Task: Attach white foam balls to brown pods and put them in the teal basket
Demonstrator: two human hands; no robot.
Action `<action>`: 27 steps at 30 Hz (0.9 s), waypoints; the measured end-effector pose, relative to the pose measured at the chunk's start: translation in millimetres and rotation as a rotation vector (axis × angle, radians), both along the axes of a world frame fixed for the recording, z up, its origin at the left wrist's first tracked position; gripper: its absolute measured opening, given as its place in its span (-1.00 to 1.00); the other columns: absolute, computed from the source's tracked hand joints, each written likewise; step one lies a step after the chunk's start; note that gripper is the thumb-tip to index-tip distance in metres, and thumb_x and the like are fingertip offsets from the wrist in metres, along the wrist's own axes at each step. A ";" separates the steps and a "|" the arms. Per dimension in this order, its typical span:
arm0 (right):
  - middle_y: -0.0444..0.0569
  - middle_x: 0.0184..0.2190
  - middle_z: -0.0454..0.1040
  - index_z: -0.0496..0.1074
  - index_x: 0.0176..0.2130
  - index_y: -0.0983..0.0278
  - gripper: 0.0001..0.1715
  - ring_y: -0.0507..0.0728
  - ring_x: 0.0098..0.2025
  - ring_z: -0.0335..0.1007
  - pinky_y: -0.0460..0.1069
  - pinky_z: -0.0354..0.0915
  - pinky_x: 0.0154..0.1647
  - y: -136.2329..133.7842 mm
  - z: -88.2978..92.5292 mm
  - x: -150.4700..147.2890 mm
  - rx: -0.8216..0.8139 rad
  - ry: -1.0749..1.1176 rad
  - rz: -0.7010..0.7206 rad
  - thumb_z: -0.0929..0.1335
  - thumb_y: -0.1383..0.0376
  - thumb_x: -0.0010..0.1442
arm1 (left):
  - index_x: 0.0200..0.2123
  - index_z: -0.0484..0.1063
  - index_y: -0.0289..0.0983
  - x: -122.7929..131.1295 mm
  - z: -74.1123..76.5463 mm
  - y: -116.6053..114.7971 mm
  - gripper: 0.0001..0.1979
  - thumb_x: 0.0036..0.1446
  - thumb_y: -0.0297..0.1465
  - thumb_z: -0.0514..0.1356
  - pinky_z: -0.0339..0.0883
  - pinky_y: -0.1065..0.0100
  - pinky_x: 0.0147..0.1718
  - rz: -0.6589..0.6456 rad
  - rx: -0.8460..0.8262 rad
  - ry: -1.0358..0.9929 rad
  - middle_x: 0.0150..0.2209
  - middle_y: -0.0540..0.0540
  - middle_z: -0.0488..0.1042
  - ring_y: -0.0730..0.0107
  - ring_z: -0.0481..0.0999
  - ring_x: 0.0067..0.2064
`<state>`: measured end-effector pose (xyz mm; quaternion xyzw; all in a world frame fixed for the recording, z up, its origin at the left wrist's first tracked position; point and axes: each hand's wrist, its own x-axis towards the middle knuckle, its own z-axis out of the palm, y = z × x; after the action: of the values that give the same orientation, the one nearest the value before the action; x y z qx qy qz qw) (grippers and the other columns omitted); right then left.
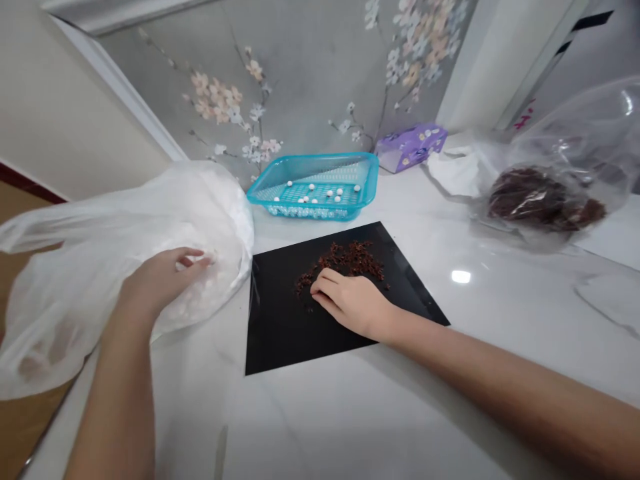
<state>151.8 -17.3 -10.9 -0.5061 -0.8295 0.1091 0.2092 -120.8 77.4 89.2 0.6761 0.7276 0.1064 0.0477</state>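
Observation:
My left hand (157, 283) reaches into the mouth of a big translucent white plastic bag (100, 247) at the left, fingers curled against the bag's film; whether they hold anything is hidden. My right hand (350, 300) rests on a black mat (280, 333) in the middle, fingers curled under and pressed together at the near edge of a small heap of reddish-brown dried bits (350, 259). What the fingers pinch cannot be made out.
A turquoise perforated basket (367, 180) with several small white balls stands behind the mat. A purple tissue pack (410, 145) lies by the floral wall. At the right, a clear plastic bag (565, 180) holds more dark dried bits. The white countertop (450, 400) ends at the left.

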 end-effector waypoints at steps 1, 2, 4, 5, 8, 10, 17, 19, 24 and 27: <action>-0.09 -0.23 0.42 0.36 -0.23 0.28 -0.76 -0.01 -0.44 0.35 -0.08 0.09 -0.52 -0.4 0.0 0.6 -0.003 0.033 -0.002 0.16 0.29 0.28 | -0.28 0.49 -0.12 6.0 -3.6 -0.4 -0.61 -0.10 -0.01 0.15 0.13 0.26 -0.36 0.024 -0.037 0.080 -0.38 0.00 0.45 0.21 0.38 -0.38; -0.08 -0.23 0.41 0.35 -0.23 0.28 -0.79 -0.01 -0.42 0.36 -0.09 0.10 -0.51 -0.7 0.0 1.3 -0.007 0.069 -0.003 0.17 0.30 0.26 | -0.23 0.47 -0.12 11.3 -6.5 -1.3 -0.59 -0.04 -0.01 0.10 0.11 0.27 -0.36 0.031 -0.019 0.126 -0.35 -0.01 0.45 0.20 0.38 -0.35; -0.08 -0.26 0.42 0.33 -0.26 0.28 -0.83 0.01 -0.39 0.37 -0.10 0.14 -0.47 -0.7 -0.6 2.9 -0.022 0.145 -0.011 0.18 0.33 0.24 | -0.22 0.44 -0.13 18.9 -11.5 -3.5 -0.63 0.03 -0.06 0.04 0.09 0.29 -0.38 0.052 0.016 0.183 -0.31 -0.03 0.44 0.18 0.37 -0.30; -0.08 -0.27 0.42 0.33 -0.27 0.28 -0.84 0.01 -0.38 0.37 -0.10 0.16 -0.45 -0.4 -1.2 3.6 -0.033 0.180 -0.014 0.18 0.35 0.23 | -0.23 0.44 -0.13 20.9 -13.8 -4.4 -0.66 0.05 -0.09 0.04 0.09 0.30 -0.38 0.044 0.045 0.195 -0.29 -0.03 0.43 0.17 0.37 -0.27; -0.08 -0.31 0.42 0.32 -0.32 0.28 -0.86 0.02 -0.35 0.37 -0.10 0.19 -0.38 0.8 -3.0 5.0 -0.058 0.259 -0.029 0.19 0.38 0.21 | -0.24 0.45 -0.15 21.5 -20.6 -5.1 -0.72 0.05 -0.19 0.05 0.08 0.32 -0.39 0.012 0.098 0.199 -0.20 -0.05 0.41 0.17 0.37 -0.23; -0.08 -0.32 0.41 0.31 -0.34 0.28 -0.88 0.01 -0.36 0.35 -0.10 0.20 -0.37 1.5 -3.6 5.3 -0.064 0.289 -0.038 0.20 0.39 0.19 | -0.23 0.45 -0.15 19.9 -24.8 -4.1 -0.73 0.04 -0.21 0.06 0.07 0.33 -0.41 0.011 0.115 0.193 -0.18 -0.05 0.41 0.18 0.38 -0.23; -0.03 -0.26 0.37 0.30 -0.31 0.29 -0.86 0.02 -0.35 0.33 -0.08 0.22 -0.35 1.9 -1.7 6.3 -0.094 0.335 0.016 0.18 0.38 0.22 | -0.32 0.46 -0.17 18.9 -34.2 1.3 -0.81 -0.02 -0.31 0.12 0.04 0.36 -0.47 -0.005 0.212 0.194 -0.24 -0.04 0.45 0.24 0.37 -0.31; -0.03 -0.28 0.37 0.30 -0.32 0.29 -0.86 0.03 -0.32 0.33 -0.08 0.22 -0.33 3.0 -2.0 7.3 -0.103 0.379 0.037 0.18 0.39 0.22 | -0.39 0.47 -0.19 16.3 -29.7 2.5 -0.84 -0.08 -0.29 0.17 0.07 0.36 -0.47 0.006 0.287 0.167 -0.32 -0.03 0.44 0.29 0.35 -0.38; -0.13 -0.46 0.34 0.31 -0.37 0.30 -0.94 -0.08 -0.57 0.16 -0.13 0.14 -0.52 9.0 -2.7 10.3 -0.185 0.635 -0.023 0.25 0.39 0.14 | -0.48 0.40 -0.25 14.9 -9.1 1.4 -0.92 -0.15 -0.39 0.19 0.17 0.38 -0.51 -0.210 0.703 0.026 -0.55 0.04 0.29 0.43 0.26 -0.54; -0.23 -0.61 0.24 0.31 -0.41 0.31 -0.94 -0.12 -0.68 0.02 -0.15 0.02 -0.65 13.3 -2.0 12.0 -0.335 0.796 -0.097 0.30 0.34 0.09 | -0.51 0.33 -0.25 37.2 -18.5 -8.6 -0.98 -0.12 -0.44 0.13 0.13 0.39 -0.57 -0.508 0.837 -0.087 -0.55 0.02 0.27 0.45 0.22 -0.55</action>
<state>163.8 -4.0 -12.8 -0.4900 -0.6302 0.4189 0.4327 -83.6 68.9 70.8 0.7881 0.4319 0.4029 -0.1732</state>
